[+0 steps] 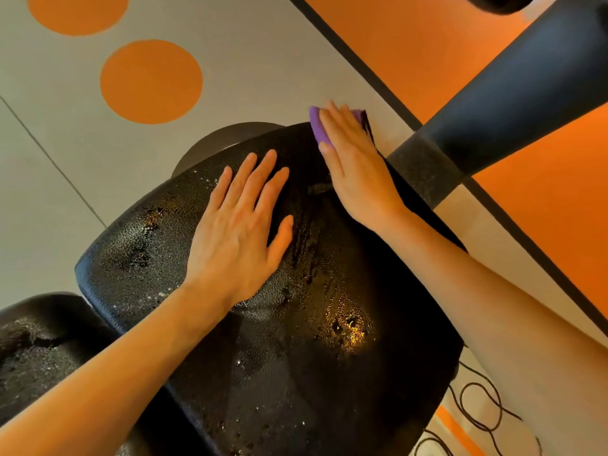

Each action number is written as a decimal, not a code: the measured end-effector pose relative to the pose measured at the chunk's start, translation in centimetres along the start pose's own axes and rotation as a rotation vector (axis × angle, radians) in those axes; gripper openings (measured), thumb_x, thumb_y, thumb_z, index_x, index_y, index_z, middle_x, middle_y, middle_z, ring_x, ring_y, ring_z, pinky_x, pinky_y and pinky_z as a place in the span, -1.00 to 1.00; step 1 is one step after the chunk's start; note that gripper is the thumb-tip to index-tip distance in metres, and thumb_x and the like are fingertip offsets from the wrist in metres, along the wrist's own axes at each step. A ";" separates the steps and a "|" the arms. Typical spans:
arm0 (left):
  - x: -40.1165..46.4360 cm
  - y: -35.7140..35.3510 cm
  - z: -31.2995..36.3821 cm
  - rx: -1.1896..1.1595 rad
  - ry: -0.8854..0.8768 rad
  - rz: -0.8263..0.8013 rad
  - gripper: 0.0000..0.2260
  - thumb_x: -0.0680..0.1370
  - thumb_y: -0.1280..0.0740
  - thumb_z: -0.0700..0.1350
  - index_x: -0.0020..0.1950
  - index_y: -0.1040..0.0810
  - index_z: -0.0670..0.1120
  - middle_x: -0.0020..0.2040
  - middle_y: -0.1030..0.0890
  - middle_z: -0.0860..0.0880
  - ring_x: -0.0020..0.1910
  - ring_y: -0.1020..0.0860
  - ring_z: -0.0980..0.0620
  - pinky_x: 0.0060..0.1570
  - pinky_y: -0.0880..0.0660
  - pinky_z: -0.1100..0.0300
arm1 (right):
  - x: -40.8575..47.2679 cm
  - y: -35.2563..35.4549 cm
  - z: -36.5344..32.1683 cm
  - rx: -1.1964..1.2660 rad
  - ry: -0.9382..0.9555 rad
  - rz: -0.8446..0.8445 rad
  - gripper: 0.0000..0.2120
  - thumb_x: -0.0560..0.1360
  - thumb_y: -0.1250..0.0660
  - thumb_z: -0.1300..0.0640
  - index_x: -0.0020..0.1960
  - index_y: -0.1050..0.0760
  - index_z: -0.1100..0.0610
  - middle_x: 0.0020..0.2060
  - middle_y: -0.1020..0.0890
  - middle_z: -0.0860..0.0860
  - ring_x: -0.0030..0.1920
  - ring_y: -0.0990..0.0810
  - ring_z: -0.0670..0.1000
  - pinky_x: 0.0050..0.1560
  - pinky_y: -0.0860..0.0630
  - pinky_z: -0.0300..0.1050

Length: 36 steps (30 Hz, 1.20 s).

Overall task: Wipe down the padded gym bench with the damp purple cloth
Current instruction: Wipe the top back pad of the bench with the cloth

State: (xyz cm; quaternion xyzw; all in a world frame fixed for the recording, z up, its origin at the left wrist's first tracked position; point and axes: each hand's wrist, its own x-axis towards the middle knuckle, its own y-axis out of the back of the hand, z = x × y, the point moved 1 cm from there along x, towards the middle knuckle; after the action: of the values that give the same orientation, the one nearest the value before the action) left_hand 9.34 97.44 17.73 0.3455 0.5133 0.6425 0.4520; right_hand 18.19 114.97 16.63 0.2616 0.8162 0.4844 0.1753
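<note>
**Both palms down on the bench pad**

Right hand (353,162) presses the purple cloth (318,126) flat at the far edge of the black padded bench (296,340). Left hand (240,228) lies spread on the pad beside it, fingers straight. Wet patches glisten across the textured surface.

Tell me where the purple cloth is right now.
In the head view, the purple cloth lies at the black bench pad's far right edge, pressed under the right hand, beside the dark padded post.

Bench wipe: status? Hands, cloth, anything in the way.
Right hand flat on purple cloth, pressing it at the far edge of the bench pad. Left hand flat on pad, bracing. Pad wet, droplets showing. Black padded arm close beside cloth.
</note>
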 end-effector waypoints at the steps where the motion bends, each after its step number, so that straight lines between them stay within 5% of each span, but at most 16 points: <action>1: 0.0 0.0 0.0 -0.006 0.000 0.003 -0.47 0.65 -0.03 0.13 0.59 -0.17 -0.06 0.62 -0.11 -0.06 0.61 -0.03 -0.05 0.59 0.03 -0.03 | -2.6 0.3 0.6 0.006 0.017 0.005 -0.54 0.67 -0.02 0.12 0.54 -0.10 0.18 0.55 -0.14 0.10 0.57 -0.04 0.05 0.56 -0.05 0.01; 4: 0.0 0.1 0.0 -0.014 0.004 0.004 -0.47 0.65 -0.03 0.13 0.58 -0.18 -0.06 0.62 -0.12 -0.06 0.61 -0.04 -0.06 0.58 0.02 -0.04 | -8.0 0.9 1.4 0.004 -0.004 -0.017 -0.52 0.65 -0.01 0.09 0.54 -0.10 0.16 0.55 -0.14 0.07 0.57 -0.02 0.02 0.56 -0.07 0.04; 10: 0.0 -0.1 0.0 -0.015 0.005 -0.003 -0.47 0.65 -0.04 0.13 0.59 -0.16 -0.05 0.62 -0.10 -0.04 0.62 -0.01 -0.04 0.59 0.04 -0.03 | 2.5 -0.9 -2.6 -0.021 0.050 -0.021 -0.55 0.67 0.00 0.11 0.54 -0.11 0.19 0.55 -0.13 0.12 0.57 -0.01 0.09 0.56 0.00 0.13; 15: -0.1 0.0 -0.1 -0.045 0.000 0.019 -0.47 0.65 -0.05 0.12 0.58 -0.18 -0.06 0.62 -0.12 -0.06 0.61 -0.04 -0.05 0.58 0.01 -0.04 | -8.6 0.4 0.1 0.022 0.079 -0.073 -0.51 0.65 -0.10 0.15 0.54 -0.09 0.15 0.55 -0.14 0.05 0.57 -0.02 0.01 0.55 -0.10 0.10; 20: 0.0 0.1 -0.1 -0.068 -0.003 0.010 -0.44 0.65 -0.05 0.12 0.60 -0.12 -0.10 0.62 -0.08 -0.08 0.61 -0.03 -0.06 0.59 0.04 -0.04 | 1.6 -1.1 -3.4 -0.006 0.064 -0.040 -0.55 0.67 -0.02 0.13 0.54 -0.09 0.19 0.55 -0.12 0.12 0.57 0.00 0.08 0.56 0.01 0.12; 23: -0.6 1.0 -0.4 -0.077 -0.024 0.019 -0.44 0.65 -0.07 0.10 0.60 -0.10 -0.11 0.63 -0.05 -0.09 0.62 -0.01 -0.07 0.59 0.08 -0.06 | -2.7 -1.0 -2.3 0.021 0.136 -0.046 -0.54 0.66 -0.05 0.13 0.53 -0.12 0.19 0.54 -0.15 0.11 0.57 -0.03 0.08 0.55 -0.04 0.14; 26: -3.6 2.3 -1.3 -0.111 0.078 0.059 -0.45 0.66 -0.08 0.09 0.60 -0.11 -0.09 0.63 -0.05 -0.07 0.62 0.03 -0.04 0.59 0.09 -0.06 | -9.7 -0.3 -1.0 0.003 0.163 -0.083 -0.53 0.65 -0.02 0.06 0.54 -0.12 0.14 0.54 -0.16 0.03 0.57 -0.03 0.02 0.56 0.01 0.10; 31: -8.3 2.3 -3.5 -0.148 0.292 0.056 -0.42 0.64 -0.07 0.13 0.61 -0.08 -0.07 0.63 -0.02 -0.05 0.62 0.06 -0.01 0.58 0.12 -0.04 | 1.9 -2.0 -4.8 -0.102 0.079 -0.052 -0.55 0.67 0.03 0.01 0.55 -0.11 0.03 0.56 -0.11 -0.04 0.58 0.08 0.07 0.53 0.17 0.27; 36: -8.6 1.5 -3.7 -0.140 0.298 0.089 -0.43 0.65 -0.07 0.09 0.60 -0.09 -0.12 0.63 -0.04 -0.09 0.62 0.05 -0.06 0.58 0.13 -0.05 | -7.2 -1.2 -3.0 0.024 0.151 -0.075 -0.53 0.66 -0.02 0.10 0.55 -0.05 0.09 0.56 -0.09 -0.01 0.57 0.04 0.02 0.57 0.08 0.05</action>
State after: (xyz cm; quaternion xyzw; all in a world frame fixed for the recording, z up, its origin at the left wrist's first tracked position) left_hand 8.63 88.00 18.47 0.2363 0.5127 0.7402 0.3652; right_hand 21.99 108.11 17.25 0.1957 0.8421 0.4860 0.1280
